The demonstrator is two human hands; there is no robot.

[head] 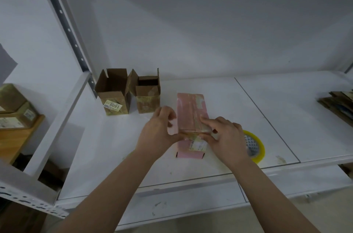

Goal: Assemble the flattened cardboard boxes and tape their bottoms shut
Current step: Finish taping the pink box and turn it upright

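2 hands meet over a pink box (191, 116) that stands near the front middle of the white shelf (277, 118), its closed flaps facing up. The left hand (160, 131) curls round the box's left near corner, thumb along the near edge and fingers bent against the left side. The right hand (225, 137) lies on the near right part of the top, its forefinger stretched flat along the flap and the other fingers bent over the near edge; it presses rather than pinches. A strip of shiny tape seems to run over that near edge and down the front face, though blur makes this hard to judge. Just right of the box, partly hidden by the right wrist, a yellow roll of tape (256, 148) lies flat. Behind and left stand 2 open brown boxes (114, 97), touching side by side, 1 bearing a label. Flattened cardboard (338, 103) is stacked at the far right edge.
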